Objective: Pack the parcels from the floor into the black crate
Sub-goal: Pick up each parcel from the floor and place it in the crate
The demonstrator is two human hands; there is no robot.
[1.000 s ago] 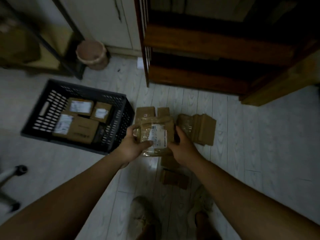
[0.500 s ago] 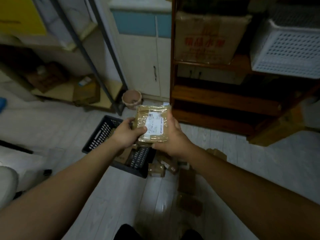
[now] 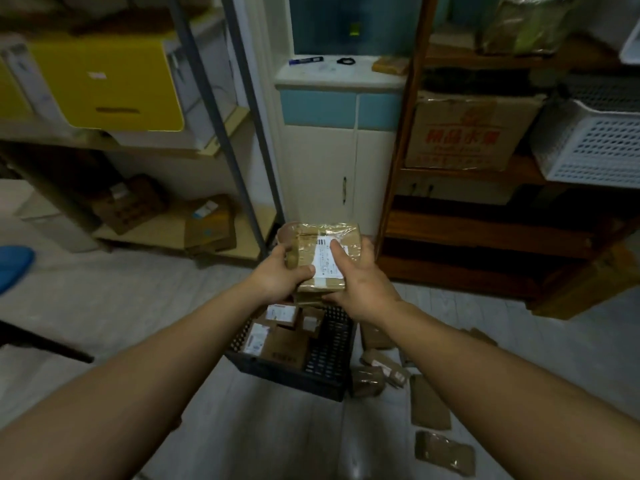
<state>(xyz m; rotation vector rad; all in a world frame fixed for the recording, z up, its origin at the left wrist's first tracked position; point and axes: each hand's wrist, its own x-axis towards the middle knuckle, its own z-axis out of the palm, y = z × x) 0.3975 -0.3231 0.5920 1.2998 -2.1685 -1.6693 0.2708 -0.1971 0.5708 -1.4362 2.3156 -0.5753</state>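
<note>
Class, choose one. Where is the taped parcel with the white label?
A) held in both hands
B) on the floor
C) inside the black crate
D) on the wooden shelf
A: the left hand and right hand both grip the taped parcel, held up clear of the black crate.

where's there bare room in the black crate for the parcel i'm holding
For the held parcel, the black crate has one bare patch: its right side, mesh showing between the packed boxes and the right wall. Its left and middle are crowded. Floor left of the crate is bare; right of it lie loose parcels.
</note>
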